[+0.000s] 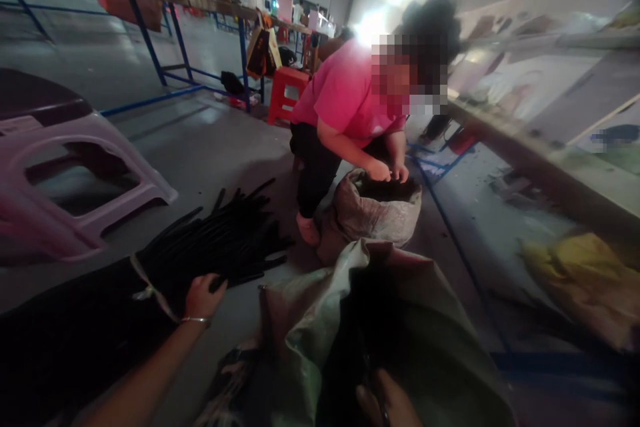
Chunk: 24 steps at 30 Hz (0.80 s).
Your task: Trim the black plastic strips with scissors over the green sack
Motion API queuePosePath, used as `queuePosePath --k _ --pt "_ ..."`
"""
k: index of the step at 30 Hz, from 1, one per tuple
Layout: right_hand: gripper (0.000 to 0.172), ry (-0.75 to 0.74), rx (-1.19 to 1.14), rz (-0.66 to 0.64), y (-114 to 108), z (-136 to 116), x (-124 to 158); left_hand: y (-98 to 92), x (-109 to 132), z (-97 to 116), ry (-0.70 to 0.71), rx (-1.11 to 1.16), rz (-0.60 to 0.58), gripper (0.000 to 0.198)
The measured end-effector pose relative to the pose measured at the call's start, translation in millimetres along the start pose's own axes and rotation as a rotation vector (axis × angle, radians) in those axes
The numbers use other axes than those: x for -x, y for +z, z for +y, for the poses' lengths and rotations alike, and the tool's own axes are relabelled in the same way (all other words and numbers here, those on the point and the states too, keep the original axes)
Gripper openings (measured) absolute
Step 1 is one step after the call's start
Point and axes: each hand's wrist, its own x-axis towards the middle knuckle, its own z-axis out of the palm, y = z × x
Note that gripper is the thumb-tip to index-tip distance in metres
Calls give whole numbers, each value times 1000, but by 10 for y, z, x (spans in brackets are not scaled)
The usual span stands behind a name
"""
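Floor (pixel 210 140): grey, glossy.
Rods (pixel 180 247): against left hand (pixel 206 297), the nearer, slanting away rightward.
Left grip: curled on one.
Right hand (pixel 387 400): at sack (pixel 450 320); hold unclear.

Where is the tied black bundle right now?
In the head view, the bundle lies on the floor at left, beside the pale stool, with the left hand at its edge.

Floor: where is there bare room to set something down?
A wide bare patch of floor lies between the pale stool, blue frame and black rods. A narrower strip shows between the left hand and near sack. Crowded: by the far sack and the co-worker's foot.
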Motion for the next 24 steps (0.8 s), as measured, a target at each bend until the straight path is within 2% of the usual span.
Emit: queuePosePath --k 4,8,11,14,16,20,24 --pt "44 -73 -87 -39 -34 21 -93 -357 249 536 74 196 -28 38" --pt "39 -133 -92 -28 83 86 -157 -805 511 1221 372 302 -79 29" --pt "38 -115 -114 39 125 80 -190 -1155 667 1717 486 332 -42 25" --pt "40 -107 -211 74 100 32 -198 -1474 828 2192 625 344 -79 26" --pt "42 -83 -318 47 70 -15 -185 -1652 963 2493 687 340 -144 33" --pt "44 15 -618 -42 0 -140 -125 -1871 1289 2961 806 300 -280 37" --pt "42 61 -758 -47 -121 -261 -51 -1845 1536 3126 859 279 -551 29"
